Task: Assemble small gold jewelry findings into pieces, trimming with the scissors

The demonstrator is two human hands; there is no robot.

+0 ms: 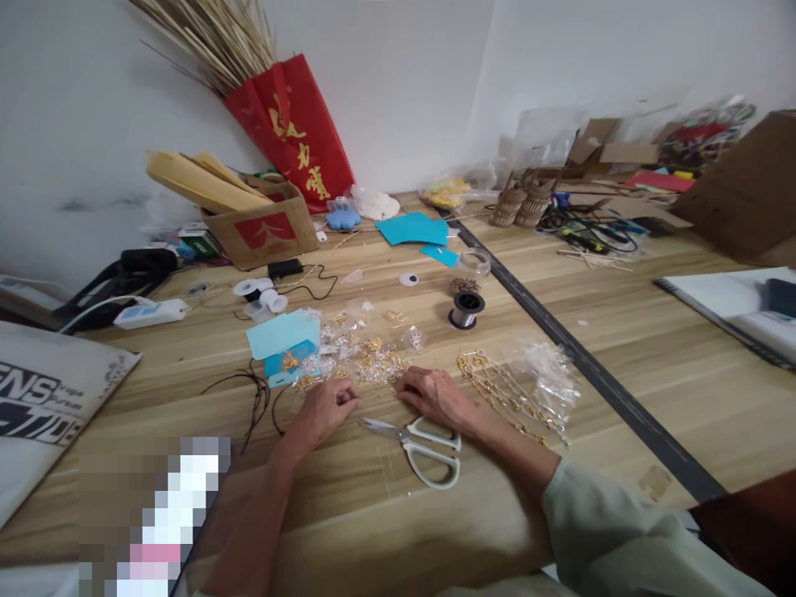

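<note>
Head view. Worktop, wood-grain. L hand nr mid of near edge: fingers curled, thumb + index tips together; can't tell if they pinch anything. R hand just to its right, palm down, fingers bent together, tips low by the surface; grip hidden. Thin gold-toned strand, faint, lies btwn the two hands, approx. mid of worktop's width; ends unclear.

Scissors, pale handles, on near-edge side of R hand, blades toward L hand. Metal findings, gold + silver, in a spread just past hands, twd far edge. Blue cards at left of spread; black cord left of L hand. Wire spool upright, farther back. Gold-toned chains + clear bags right of R hand. Far edge, left part: red bag leaning on wall, cardboard box nr it. Woven baskets nr far edge, right part.
</note>
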